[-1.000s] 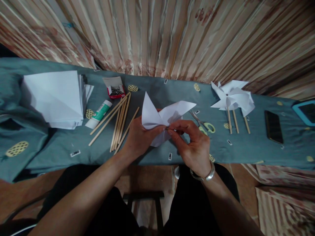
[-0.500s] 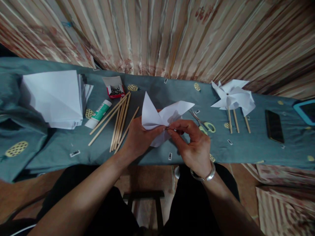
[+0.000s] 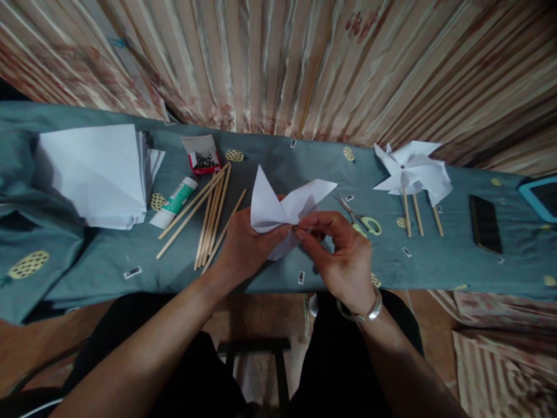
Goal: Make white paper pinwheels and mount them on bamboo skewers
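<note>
A white paper pinwheel [image 3: 267, 203] with folded, pointed blades is held over the front part of the table. My left hand [image 3: 243, 244] grips it from the left, thumb pressed near its centre. At that centre my right hand [image 3: 337, 244] pinches a tiny dark, shiny piece, perhaps a thumbtack [image 3: 296, 227], between thumb and forefinger; the fingertips mostly hide it. Left of my hands lie several wooden sticks [image 3: 213, 215] and an open red box of metal tacks [image 3: 203, 161]. Scissors [image 3: 359, 217] with pale green handles rest just right of the paper.
A glue stick [image 3: 174, 202] lies beside a stack of white paper [image 3: 96, 174] at left. Finished pinwheels on sticks [image 3: 411, 168], a black phone [image 3: 485, 223] and a blue-framed device [image 3: 539, 194] are at right. A striped curtain [image 3: 278, 69] hangs behind the table.
The pinwheel's right blade has dipped slightly and drawn a little to the left. Both hands keep nearly the same place and grip.
</note>
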Available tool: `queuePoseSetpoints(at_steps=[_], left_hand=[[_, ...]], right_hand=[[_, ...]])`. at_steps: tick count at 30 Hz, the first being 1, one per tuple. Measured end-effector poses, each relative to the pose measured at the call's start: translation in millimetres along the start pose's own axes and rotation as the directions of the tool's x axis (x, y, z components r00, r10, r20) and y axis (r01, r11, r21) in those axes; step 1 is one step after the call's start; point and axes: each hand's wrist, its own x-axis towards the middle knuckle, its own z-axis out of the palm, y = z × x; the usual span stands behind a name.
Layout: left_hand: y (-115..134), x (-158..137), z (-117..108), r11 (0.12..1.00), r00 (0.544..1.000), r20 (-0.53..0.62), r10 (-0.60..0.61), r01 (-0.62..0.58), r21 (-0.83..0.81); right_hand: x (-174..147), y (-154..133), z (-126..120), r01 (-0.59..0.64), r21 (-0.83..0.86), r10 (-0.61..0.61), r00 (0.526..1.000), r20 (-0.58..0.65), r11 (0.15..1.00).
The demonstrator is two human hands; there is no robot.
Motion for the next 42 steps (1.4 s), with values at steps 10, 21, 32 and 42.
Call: queuePoseSetpoints(at_steps=[10, 21, 32, 42], left_hand=[[-3.4, -0.2, 0.4, 1.000, 1.000, -0.017, 0.011, -0.011, 0.003], [-2.3, -0.3, 1.7, 0.999, 0.999, -0.036, -0.039, 0.038, -0.020], [0.8, -0.7, 1.9, 0.999, 0.998, -0.037, -0.047, 0.046, -0.027], [-0.1, -1.2, -1.2, 0.998, 0.998, -0.017, -0.058, 0.058, -0.013]], right_hand=[[1.1, 0.8, 2.0, -0.043, 0.073, 0.042, 0.999, 0.008, 0.996], [0.9, 0.1, 1.9, -0.044, 0.062, 0.043, 0.999, 0.015, 0.997], [0.2, 0.5, 1.2, -0.012, 0.034, 0.012, 1.000, 0.015, 0.999], [1.3, 1.6, 2.2, -0.043, 0.039, 0.042, 0.999, 0.027, 0.998]])
